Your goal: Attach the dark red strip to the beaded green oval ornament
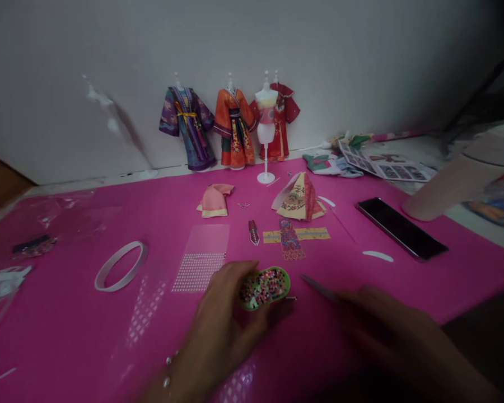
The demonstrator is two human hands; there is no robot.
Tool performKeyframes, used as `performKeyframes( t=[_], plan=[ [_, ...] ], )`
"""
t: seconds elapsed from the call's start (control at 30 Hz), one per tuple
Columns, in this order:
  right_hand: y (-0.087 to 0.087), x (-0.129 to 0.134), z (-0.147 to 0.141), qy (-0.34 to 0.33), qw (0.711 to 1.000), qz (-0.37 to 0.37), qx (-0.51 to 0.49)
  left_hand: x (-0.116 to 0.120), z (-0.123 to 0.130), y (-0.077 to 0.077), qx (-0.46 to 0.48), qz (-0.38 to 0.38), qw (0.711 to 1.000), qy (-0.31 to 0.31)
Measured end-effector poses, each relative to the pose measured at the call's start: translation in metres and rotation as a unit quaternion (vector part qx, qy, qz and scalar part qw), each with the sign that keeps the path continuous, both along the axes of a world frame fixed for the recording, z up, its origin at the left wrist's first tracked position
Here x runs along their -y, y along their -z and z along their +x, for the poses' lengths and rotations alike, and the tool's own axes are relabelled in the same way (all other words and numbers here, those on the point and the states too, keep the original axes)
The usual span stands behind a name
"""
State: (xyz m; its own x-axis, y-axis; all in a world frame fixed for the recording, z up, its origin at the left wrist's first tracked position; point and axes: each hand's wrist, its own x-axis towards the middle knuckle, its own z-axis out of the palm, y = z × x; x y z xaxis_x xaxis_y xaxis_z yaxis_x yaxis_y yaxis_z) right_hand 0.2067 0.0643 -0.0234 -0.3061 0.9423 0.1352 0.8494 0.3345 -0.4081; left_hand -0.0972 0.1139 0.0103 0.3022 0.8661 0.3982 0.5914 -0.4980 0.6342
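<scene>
Fingers and thumb of my left hand (218,322) grip a small green oval dish (288,280) full of tiny multicoloured beads (265,286). To its right, my right hand (388,319) is closed around a slim pointed tool that looks like tweezers (319,287), its tip directed at the dish and apart from it. The right hand is dark and blurred. Just beyond the dish lie a yellow sash with a patterned panel (292,239), a small dark red pointed piece (253,232) and a sheet of stick-on gems (199,271), partly behind my left hand.
Doll-sized robes (235,126) hang on stands along the wall, beside a white mannequin (266,134). A pink top (217,200) and a skirt (300,198) lie mid-table. A phone (401,228) and a tall bottle (457,173) are right; a tape ring (121,266) stands left.
</scene>
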Motion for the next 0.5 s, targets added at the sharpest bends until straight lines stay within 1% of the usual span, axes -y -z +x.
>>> performKeyframes(
  t=[0.17,0.27,0.37,0.5],
  plan=[
    [-0.0027,-0.0011,-0.0006,-0.008,1.000,0.000,0.001,0.0045,0.0009,-0.0041,0.017,0.023,0.999,0.038],
    [-0.0019,-0.0023,0.0008,-0.008,1.000,0.000,0.006,0.0057,0.0015,-0.0041,0.032,0.014,0.999,0.029],
    [-0.0014,-0.0030,0.0010,-0.008,1.000,-0.010,0.004,0.0061,0.0019,-0.0006,0.024,-0.015,1.000,0.012],
    [-0.0013,-0.0016,-0.0005,-0.001,1.000,-0.005,0.001,0.0075,0.0011,0.0052,0.018,-0.076,0.997,0.015]
  ],
)
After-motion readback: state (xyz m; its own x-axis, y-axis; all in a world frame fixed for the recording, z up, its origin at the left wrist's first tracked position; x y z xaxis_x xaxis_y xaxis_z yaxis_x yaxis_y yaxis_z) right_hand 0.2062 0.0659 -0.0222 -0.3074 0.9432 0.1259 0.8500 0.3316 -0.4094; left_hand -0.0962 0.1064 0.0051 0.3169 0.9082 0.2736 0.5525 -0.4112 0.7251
